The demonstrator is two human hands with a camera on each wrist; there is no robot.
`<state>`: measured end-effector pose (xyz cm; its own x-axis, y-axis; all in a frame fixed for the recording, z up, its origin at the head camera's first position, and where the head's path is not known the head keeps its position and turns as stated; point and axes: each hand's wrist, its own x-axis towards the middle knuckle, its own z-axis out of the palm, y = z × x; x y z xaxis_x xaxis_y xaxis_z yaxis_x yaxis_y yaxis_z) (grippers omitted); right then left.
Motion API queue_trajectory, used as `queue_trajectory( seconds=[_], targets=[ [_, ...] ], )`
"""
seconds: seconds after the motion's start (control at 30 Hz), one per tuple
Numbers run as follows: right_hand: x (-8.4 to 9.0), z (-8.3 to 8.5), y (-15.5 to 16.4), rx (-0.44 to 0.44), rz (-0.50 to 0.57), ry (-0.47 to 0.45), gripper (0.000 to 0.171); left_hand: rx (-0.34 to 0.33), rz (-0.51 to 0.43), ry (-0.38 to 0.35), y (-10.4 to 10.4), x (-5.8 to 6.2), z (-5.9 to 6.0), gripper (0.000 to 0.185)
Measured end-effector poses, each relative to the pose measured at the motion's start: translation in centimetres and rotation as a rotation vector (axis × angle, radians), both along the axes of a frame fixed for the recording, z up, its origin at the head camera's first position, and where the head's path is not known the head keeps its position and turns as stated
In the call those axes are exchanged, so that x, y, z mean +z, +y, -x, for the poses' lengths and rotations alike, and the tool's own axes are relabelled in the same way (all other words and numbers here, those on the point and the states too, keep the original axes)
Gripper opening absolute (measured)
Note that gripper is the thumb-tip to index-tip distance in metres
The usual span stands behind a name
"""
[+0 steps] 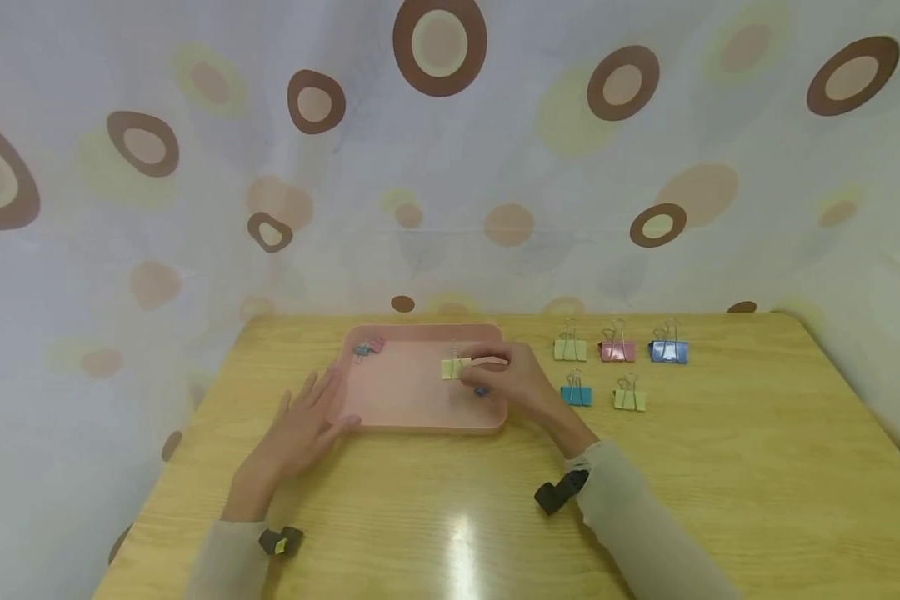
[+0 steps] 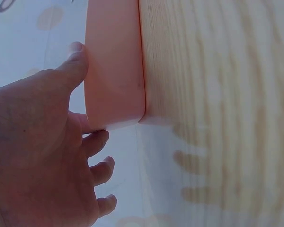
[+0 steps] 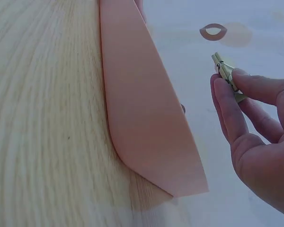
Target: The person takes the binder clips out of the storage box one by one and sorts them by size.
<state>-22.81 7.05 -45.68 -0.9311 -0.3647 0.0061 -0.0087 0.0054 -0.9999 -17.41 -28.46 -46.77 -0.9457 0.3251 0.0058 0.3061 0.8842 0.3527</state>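
Five clips [image 1: 618, 350] only in head view; right hand [image 3: 260, 137] pinches yellow clip [image 3: 225, 71].

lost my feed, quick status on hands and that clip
Right hand pinches yellow clip over pink tray. Left hand flat against tray's edge. Nothing in the way.

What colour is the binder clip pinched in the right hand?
Pale yellow. The binder clip held by the right hand over the pink tray shows best in the head view.
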Motion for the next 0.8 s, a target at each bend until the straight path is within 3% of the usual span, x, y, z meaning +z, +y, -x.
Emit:
queue_trajectory(
  seconds=[0.57,0.8],
  targets=[
    [-0.3,-2.5,4.8,-0.111,-0.087,0.15,0.027,-0.008,0.009,0.009,0.1,-0.5,0.0,0.08],
    [-0.8,-3.6,7.6,-0.182,-0.261,0.229,0.027,-0.02,-0.022,0.007,0.0,-1.1,0.5,0.079]
  ],
)
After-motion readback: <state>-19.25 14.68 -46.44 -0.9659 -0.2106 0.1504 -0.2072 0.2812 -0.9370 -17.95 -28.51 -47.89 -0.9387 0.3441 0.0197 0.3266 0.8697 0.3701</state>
